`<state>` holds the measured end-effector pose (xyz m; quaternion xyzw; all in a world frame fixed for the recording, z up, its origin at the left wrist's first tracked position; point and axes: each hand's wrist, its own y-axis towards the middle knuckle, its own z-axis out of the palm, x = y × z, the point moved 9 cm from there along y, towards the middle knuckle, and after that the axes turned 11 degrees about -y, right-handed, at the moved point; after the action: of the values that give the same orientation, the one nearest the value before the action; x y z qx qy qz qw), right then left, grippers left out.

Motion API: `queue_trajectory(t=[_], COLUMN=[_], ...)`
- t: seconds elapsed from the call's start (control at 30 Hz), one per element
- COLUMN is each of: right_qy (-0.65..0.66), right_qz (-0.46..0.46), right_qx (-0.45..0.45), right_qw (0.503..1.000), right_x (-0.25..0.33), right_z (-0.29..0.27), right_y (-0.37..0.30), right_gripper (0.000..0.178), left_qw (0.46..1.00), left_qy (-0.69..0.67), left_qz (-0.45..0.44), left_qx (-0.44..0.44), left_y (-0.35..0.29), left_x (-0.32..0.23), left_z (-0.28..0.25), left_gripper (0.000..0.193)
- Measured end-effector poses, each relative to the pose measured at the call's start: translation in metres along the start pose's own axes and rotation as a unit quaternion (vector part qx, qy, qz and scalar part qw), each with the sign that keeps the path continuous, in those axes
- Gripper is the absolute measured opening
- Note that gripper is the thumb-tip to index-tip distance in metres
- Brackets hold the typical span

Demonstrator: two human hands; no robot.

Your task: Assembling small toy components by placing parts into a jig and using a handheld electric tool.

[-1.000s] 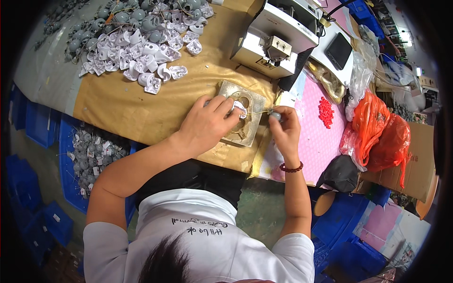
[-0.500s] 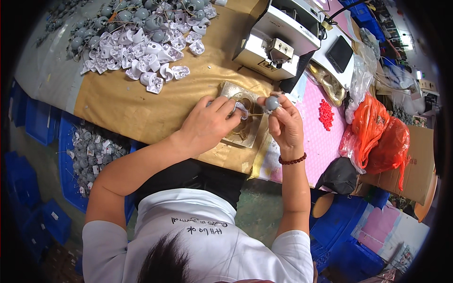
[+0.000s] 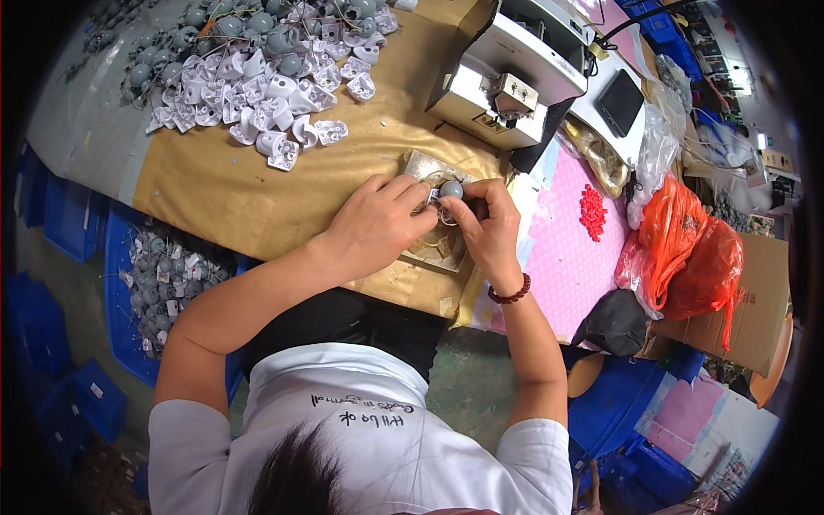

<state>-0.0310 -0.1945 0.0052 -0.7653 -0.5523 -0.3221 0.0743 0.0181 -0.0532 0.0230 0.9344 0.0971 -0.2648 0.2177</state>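
Over a square metal fixture plate (image 3: 429,249) at the table's front edge, both hands meet. Between the fingers of my right hand (image 3: 492,225) is a small grey ball-shaped part (image 3: 451,189). My left hand (image 3: 378,221) pinches a small white plastic shell (image 3: 433,196), mostly covered by the fingers. Ball and shell are close together; whether they are joined I cannot tell. A thin wire loop shows just below the ball.
White plastic shells (image 3: 266,112) and grey ball parts (image 3: 227,27) lie heaped at the far left. A white-and-black machine (image 3: 506,77) stands behind the plate. Small red pieces (image 3: 592,212) lie on pink sheeting at right, beside red plastic bags (image 3: 678,245). A blue bin (image 3: 120,322) of parts sits at lower left.
My right hand has moved left with the grey ball, bringing it from the right of the plate to the white shell. The left hand has stayed nearly in place.
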Motion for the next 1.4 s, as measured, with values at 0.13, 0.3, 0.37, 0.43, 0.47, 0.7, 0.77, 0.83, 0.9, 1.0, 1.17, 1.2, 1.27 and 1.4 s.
queue_trajectory(t=[0.13,0.3,0.37,0.43,0.47,0.7,0.77,0.83,0.9,1.0,1.17,1.2,1.27,1.4], right_qy=[-0.015,0.002,0.013,0.048,0.078,0.043,-0.019,0.088,0.2,0.195,0.281,0.357,0.404,0.373], right_qz=[0.034,0.034,0.062,0.08,0.083,0.083,0.107,0.17,0.204,0.166,-0.101,-0.121,-0.123,-0.146], right_qx=[0.007,0.026,0.05,0.085,0.108,-0.214,-0.182,-0.127,-0.067,-0.238,-0.338,-0.261,-0.228,-0.218], right_qw=[0.999,0.999,0.997,0.992,0.988,0.972,0.977,0.973,0.956,0.937,0.893,0.889,0.877,0.89], right_x=[-0.004,0.0,-0.001,-0.005,-0.011,-0.082,-0.122,-0.141,-0.142,-0.125,0.014,0.039,0.046,0.046], right_z=[0.001,0.002,0.001,0.005,0.008,-0.069,-0.062,-0.05,-0.042,-0.072,-0.145,-0.149,-0.145,-0.132], right_y=[-0.005,0.0,0.005,0.008,0.009,0.083,0.104,0.115,0.116,0.095,0.088,0.098,0.114,0.149], right_gripper=[0.046,0.06,0.059,0.058,0.057,0.048,0.05,0.047,0.044,0.044,0.055,0.062,0.062,0.037], left_qw=[0.998,0.992,0.994,0.995,0.995,0.996,0.996,0.995,0.994,0.994,0.993,0.993,0.993,0.992], left_qy=[-0.055,-0.073,-0.06,-0.054,-0.053,-0.053,-0.06,-0.062,-0.066,-0.07,-0.059,-0.057,-0.051,-0.037], left_qz=[-0.041,-0.074,-0.075,-0.078,-0.081,-0.062,-0.055,-0.062,-0.069,-0.068,-0.083,-0.083,-0.085,-0.077], left_qx=[-0.016,-0.07,-0.047,-0.033,-0.031,-0.038,-0.04,-0.045,-0.045,-0.047,-0.058,-0.06,-0.063,-0.088], left_y=[0.011,0.029,0.029,0.03,0.031,0.033,0.036,0.034,0.032,0.033,0.029,0.031,0.03,0.028], left_x=[0.005,0.004,0.005,0.007,0.007,0.007,0.003,0.006,0.008,0.008,0.009,0.007,0.004,0.003], left_z=[-0.007,-0.01,-0.006,-0.004,-0.003,-0.004,-0.002,-0.003,-0.003,-0.002,-0.007,-0.009,-0.006,-0.002], left_gripper=[0.03,0.034,0.033,0.032,0.032,0.029,0.028,0.028,0.028,0.028,0.03,0.031,0.032,0.033])
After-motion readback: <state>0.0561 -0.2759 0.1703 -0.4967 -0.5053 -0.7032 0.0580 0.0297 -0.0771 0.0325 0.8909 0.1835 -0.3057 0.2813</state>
